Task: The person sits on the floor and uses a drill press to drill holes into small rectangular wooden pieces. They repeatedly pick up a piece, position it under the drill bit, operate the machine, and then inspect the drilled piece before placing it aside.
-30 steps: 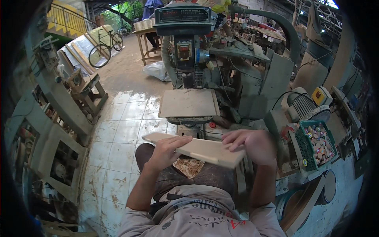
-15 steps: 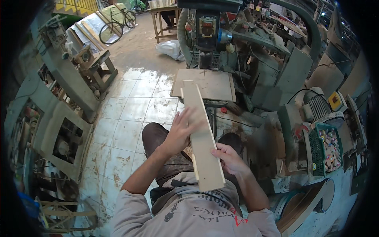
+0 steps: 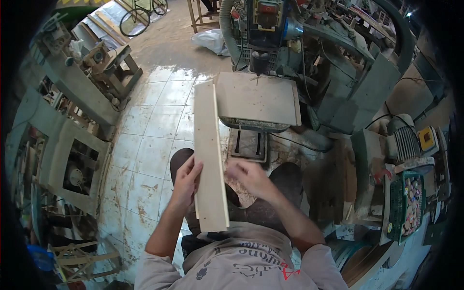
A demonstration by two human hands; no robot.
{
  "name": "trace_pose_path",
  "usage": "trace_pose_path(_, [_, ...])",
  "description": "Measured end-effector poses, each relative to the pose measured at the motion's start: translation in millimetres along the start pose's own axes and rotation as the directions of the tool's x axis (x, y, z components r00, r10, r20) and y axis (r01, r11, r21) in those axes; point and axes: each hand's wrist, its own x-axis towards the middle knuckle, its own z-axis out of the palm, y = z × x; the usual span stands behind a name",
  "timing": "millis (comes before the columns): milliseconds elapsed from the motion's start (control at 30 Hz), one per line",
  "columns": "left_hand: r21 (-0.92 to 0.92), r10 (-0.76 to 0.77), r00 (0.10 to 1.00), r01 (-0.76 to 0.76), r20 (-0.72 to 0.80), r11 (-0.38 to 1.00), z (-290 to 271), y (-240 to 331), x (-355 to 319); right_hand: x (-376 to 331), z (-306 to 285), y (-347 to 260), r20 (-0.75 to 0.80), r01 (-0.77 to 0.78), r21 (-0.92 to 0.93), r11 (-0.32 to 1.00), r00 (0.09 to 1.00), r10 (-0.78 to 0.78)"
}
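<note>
Gripping the board (image 3: 208, 140) by its left edge is the left hand (image 3: 185, 182).

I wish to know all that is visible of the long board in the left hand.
The long, narrow board looks like wood, pale brown, with a lighter strip along its right edge and small dark spots on its face. It points away from the person, its far end appearing by the left edge of the drill table. The left hand grips its left edge, thumb on the face; the right hand is near its right edge, contact unclear.
</note>
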Motion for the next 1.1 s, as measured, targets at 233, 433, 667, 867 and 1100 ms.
trace_pose_path(233, [0.091,0.212,0.976,-0.207,-0.050,0.974,-20,14,14,112,-44,6,-0.180,0.066,-0.818,0.572,0.915,-0.362])
trace_pose_path(433, [0.202,0.163,0.986,-0.151,-0.045,0.968,-26,22,27,141,-91,18,-0.205,-0.149,-0.877,0.457,0.976,-0.076])
trace_pose_path(667, [0.283,0.106,0.994,-0.108,0.022,0.953,-27,32,20,93,-243,35,-0.781,-0.714,-0.622,0.322,0.598,-0.182])
trace_pose_path(867, [0.373,-0.031,0.987,-0.030,0.157,0.927,-27,31,12,80,-318,-52,-0.608,-0.179,-0.661,0.729,0.696,-0.381])
trace_pose_path(1100, [0.412,-0.085,0.961,-0.032,0.264,0.911,-8,26,21,146,-352,-205,-0.796,0.402,-0.327,0.855,0.370,-0.479])
